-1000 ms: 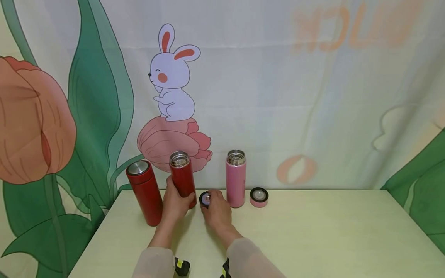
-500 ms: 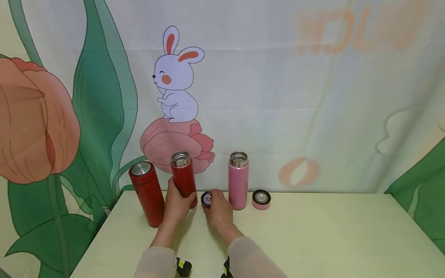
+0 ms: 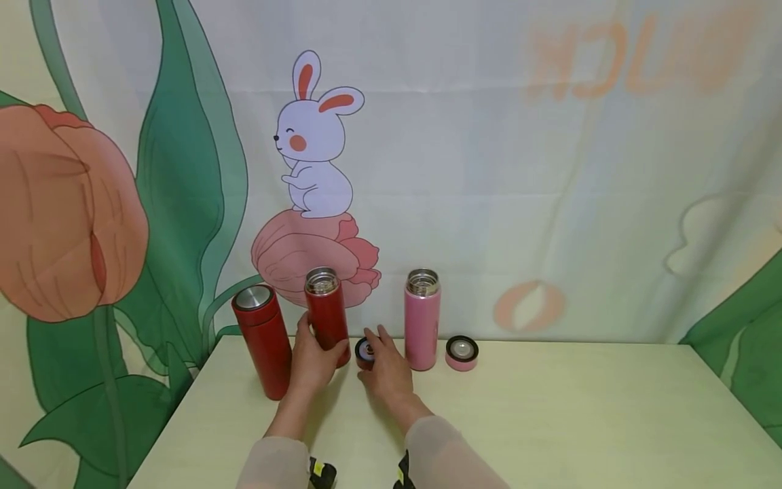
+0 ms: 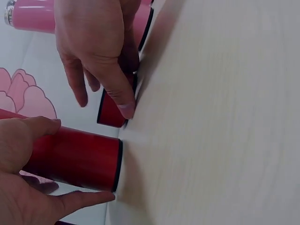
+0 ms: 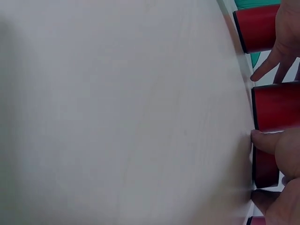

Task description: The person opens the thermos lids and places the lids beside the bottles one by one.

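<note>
My left hand [image 3: 313, 360] holds an uncapped red thermos [image 3: 327, 309] low on its body, thumb on one side and fingers on the other. Its steel mouth shows, and it stands upright on the table. Just right of it lies a red thermos lid [image 4: 112, 108], underside up. Over this lid is my right hand [image 3: 389, 370], its fingers loose and spread, the thumb at the lid's edge. In the right wrist view the thumb and fingers straddle the lid [image 5: 266, 169]. An uncapped pink thermos [image 3: 421, 326] stands right beyond that hand.
A taller red thermos [image 3: 263, 346] with its steel-topped lid on stands at the left, close to my left hand. A pink lid [image 3: 461, 354] lies underside up right of the pink thermos. The table [image 3: 580, 414] ends at a printed curtain [image 3: 464, 170] behind.
The right hand's fingers have loosened and spread upward from the red lid, which lies in the same place. The left hand keeps its hold on the red thermos. The head view shifts slightly.
</note>
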Motion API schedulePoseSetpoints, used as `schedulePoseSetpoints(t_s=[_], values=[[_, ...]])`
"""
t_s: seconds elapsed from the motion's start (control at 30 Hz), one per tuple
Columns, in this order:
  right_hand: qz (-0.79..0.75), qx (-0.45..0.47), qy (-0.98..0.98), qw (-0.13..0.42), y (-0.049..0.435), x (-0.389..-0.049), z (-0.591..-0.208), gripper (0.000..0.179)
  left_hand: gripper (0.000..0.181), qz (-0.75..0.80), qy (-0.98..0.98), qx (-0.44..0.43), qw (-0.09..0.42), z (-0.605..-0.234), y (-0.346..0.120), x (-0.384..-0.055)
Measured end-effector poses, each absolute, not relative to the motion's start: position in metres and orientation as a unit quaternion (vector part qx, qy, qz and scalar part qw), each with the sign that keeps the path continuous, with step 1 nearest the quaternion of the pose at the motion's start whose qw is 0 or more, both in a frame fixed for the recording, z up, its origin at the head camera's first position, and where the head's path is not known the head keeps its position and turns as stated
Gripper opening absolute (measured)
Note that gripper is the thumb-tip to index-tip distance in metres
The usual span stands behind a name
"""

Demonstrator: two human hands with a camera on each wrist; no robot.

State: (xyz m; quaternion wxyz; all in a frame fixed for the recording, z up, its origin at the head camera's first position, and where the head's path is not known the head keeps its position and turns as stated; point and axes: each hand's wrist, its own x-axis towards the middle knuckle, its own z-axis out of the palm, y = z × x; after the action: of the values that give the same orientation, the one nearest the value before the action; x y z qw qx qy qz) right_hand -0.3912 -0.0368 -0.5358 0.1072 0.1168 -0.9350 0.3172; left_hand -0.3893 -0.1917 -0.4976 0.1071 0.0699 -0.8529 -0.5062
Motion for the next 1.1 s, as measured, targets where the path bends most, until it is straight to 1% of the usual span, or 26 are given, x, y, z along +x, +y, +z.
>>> schedulePoseSetpoints(t_s=[0.17,0.33,0.47,0.57,0.7,0.83,0.93,1.0,1.1], values=[[0.317,0.121,-0.937,0.083,-0.034,-0.384,-0.534,0.080,0.101,-0.494,-0.861,0.080,0.089,-0.490,-0.192,-0.379],[0.329,0.132,-0.931,0.082,-0.029,-0.376,-0.534,0.081,0.102,-0.473,-0.876,0.076,0.060,-0.483,-0.192,-0.367],[0.343,0.139,-0.926,0.073,-0.025,-0.365,-0.533,0.081,0.102,-0.454,-0.889,0.046,0.049,-0.481,-0.190,-0.351],[0.354,0.147,-0.921,0.065,-0.022,-0.356,-0.532,0.082,0.098,-0.443,-0.895,0.009,0.052,-0.482,-0.189,-0.336],[0.368,0.153,-0.915,0.059,-0.020,-0.344,-0.531,0.083,0.098,-0.418,-0.908,-0.003,0.029,-0.483,-0.188,-0.319],[0.381,0.151,-0.911,0.056,-0.017,-0.337,-0.527,0.080,0.100,-0.391,-0.920,-0.001,0.010,-0.482,-0.188,-0.307],[0.402,0.149,-0.903,0.042,-0.015,-0.333,-0.521,0.075,0.096,-0.376,-0.926,0.001,0.007,-0.480,-0.190,-0.299],[0.416,0.151,-0.896,0.032,-0.015,-0.330,-0.518,0.070,0.095,-0.364,-0.931,0.018,-0.005,-0.478,-0.192,-0.293],[0.431,0.154,-0.889,0.014,-0.017,-0.327,-0.512,0.064,0.089,-0.359,-0.933,0.029,-0.012,-0.475,-0.197,-0.286]])
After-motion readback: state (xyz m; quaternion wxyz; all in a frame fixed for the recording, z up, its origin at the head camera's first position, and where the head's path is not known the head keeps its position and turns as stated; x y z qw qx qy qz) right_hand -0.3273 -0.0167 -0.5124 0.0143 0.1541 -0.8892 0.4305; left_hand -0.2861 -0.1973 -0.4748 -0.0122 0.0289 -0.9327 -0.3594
